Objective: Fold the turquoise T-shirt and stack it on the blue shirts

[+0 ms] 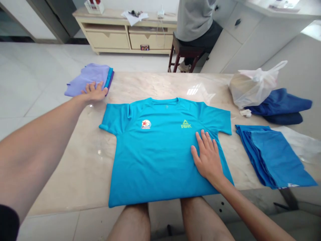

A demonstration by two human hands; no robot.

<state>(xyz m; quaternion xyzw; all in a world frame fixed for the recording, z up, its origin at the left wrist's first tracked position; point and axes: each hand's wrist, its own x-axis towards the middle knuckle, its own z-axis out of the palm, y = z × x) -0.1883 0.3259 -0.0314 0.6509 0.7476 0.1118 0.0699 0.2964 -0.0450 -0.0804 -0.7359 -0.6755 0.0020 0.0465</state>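
Left forearm point(47, 140) reaches over the marbled surface point(80, 184), where a turquoise PEAK T-shirt point(155, 160) lies spread, hem along the near edge.
Left hand point(94, 93) rests palm-down on a folded lavender garment point(91, 72) at the far left corner; whether its fingertips pinch any cloth, I can't tell from this distance. Right hand point(207, 157) lies flat on the shirt, below and right of the green logo, fingers slightly apart, clamping nothing. Light, even palm pressure probably suits such thin fabric; the crease beside the left-hand sleeve likely wants a gentle outward stroke, without dragging the hem.
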